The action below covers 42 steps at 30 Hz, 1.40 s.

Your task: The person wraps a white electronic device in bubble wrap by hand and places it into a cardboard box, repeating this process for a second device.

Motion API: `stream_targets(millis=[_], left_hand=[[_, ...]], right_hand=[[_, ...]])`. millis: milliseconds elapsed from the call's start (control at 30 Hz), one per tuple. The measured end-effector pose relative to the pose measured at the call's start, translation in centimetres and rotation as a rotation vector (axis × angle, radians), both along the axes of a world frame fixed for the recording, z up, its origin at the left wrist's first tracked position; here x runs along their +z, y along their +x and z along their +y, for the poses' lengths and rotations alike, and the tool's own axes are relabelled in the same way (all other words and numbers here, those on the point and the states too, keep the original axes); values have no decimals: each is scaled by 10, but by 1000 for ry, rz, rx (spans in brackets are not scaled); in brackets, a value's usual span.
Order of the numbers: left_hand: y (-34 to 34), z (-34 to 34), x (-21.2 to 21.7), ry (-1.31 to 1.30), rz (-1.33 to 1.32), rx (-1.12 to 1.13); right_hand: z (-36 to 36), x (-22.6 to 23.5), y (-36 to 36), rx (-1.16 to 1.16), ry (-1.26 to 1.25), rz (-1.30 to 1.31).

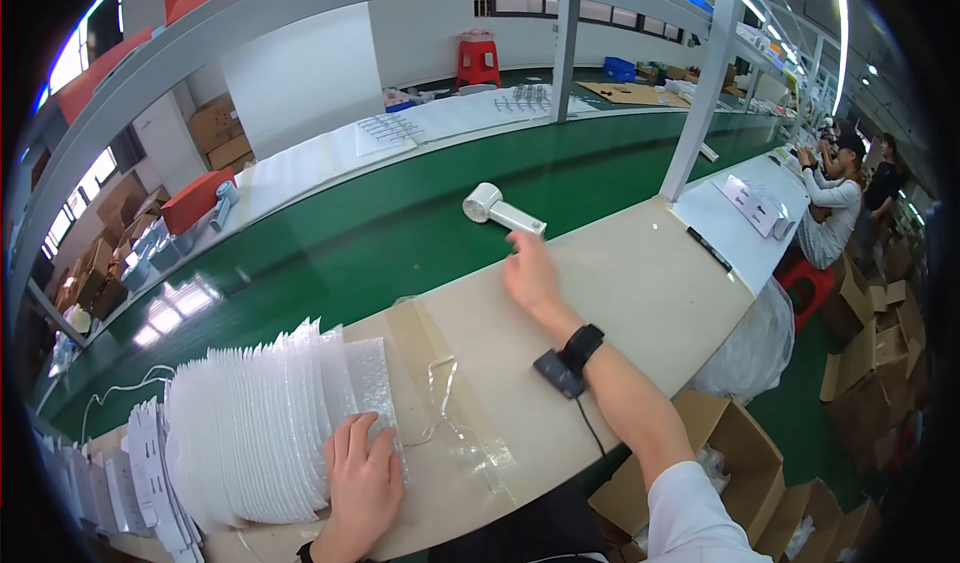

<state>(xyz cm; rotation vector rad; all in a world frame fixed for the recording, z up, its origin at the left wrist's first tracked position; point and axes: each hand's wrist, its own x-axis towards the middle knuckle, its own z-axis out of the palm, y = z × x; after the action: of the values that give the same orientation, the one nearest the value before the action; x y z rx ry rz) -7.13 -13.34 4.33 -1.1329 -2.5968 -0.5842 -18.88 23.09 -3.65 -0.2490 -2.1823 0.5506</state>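
Note:
My left hand (362, 475) lies on the right end of a thick row of white bubble-wrap bags (250, 433), its fingers spread over the end bag (372, 375). Out at the near edge of the green conveyor belt, my right hand (532, 275) has its fingers loosely bent and apart. Its fingertips are at the handle end of a white handheld fan (500, 210) with a round head, which rests on the belt. Whether they touch the handle is hard to see. A black band with a small box (560, 371) and a cable is on my right wrist.
The beige worktop (620, 293) carries clear tape strips (440, 393) and a black pen (709, 250). Folded white cards (150, 473) stand left of the bags. A grey post (705, 93) rises at the belt. Open cartons (725, 443) stand below right; people sit farther right.

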Motion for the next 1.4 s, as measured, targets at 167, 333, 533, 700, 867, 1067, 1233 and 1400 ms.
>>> stream_targets(millis=[167, 333, 533, 700, 867, 1067, 1233, 1400], left_hand=[[-9, -15, -5, -144, 43, 17], [-19, -32, -13, 21, -136, -60], [-6, -45, 7, -12, -278, -175], [-8, -52, 6, 67, -271, -184], [5, -41, 13, 559, -257, -113], [33, 5, 30, 720, -512, -242], [49, 47, 28, 224, -315, -443], [63, 62, 1, -202, -219, -386]], right_hand=[[48, -9, -23, -208, 146, 63], [24, 7, -18, -178, 92, -332], [-1, 7, 5, -94, 165, -117], [-27, 17, 40, -110, 106, 60], [-41, 35, 104, -68, 105, 120], [-57, 65, 201, -20, -189, 34], [-52, 45, 275, 38, -680, 83], [-37, 24, 331, 34, -867, 96]])
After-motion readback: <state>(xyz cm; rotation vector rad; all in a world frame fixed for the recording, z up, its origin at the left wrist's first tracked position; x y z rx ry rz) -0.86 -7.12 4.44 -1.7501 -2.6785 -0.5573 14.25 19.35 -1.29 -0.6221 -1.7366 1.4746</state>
